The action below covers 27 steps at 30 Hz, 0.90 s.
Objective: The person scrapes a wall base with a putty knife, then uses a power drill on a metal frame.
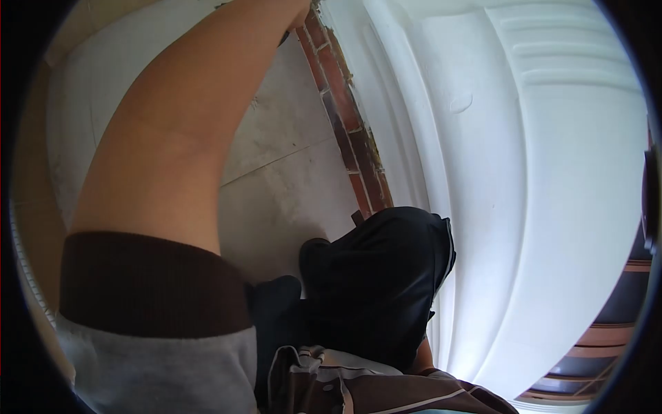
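Note:
My left arm, in a grey sleeve with a dark brown cuff, stretches up to the top edge. Only a small part of my left hand (298,15) shows there, beside the upper end of a strip of red-brown bricks (343,103); its fingers and anything in them are hidden. The bricks run along the foot of a large white moulded panel (476,172). A little skin of my right arm (424,357) appears beside my bent knee, low in the view, but my right hand is not visible.
My knee in black trousers (379,269) is close to the white panel and the lower end of the bricks. Pale, stained floor tiles (289,165) lie left of the bricks. Dark and brown banded surfaces (600,336) show at the lower right.

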{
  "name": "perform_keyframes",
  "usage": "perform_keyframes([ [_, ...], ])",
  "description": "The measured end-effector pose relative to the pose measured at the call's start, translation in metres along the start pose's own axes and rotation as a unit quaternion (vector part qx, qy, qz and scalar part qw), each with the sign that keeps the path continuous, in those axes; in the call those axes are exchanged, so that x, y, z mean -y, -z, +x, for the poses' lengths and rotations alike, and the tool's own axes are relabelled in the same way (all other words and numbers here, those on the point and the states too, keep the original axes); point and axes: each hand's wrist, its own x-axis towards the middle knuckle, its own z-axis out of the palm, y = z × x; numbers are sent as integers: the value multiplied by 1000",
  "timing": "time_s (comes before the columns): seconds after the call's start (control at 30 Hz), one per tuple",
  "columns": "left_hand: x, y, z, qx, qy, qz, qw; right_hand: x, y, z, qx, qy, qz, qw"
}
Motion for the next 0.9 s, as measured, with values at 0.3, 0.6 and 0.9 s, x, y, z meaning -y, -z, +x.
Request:
perform_keyframes([
  [0.3,-15,-21,0,7,-68,-70,995,29,0,4,-41,-72,30,996],
  [0.6,-40,-27,6,42,-99,-108,988,75,-23,42,-53,-4,303,952],
  [0.9,-74,-43,-11,-11,-210,-271,939,77,-7,114,-48,71,447,890],
])
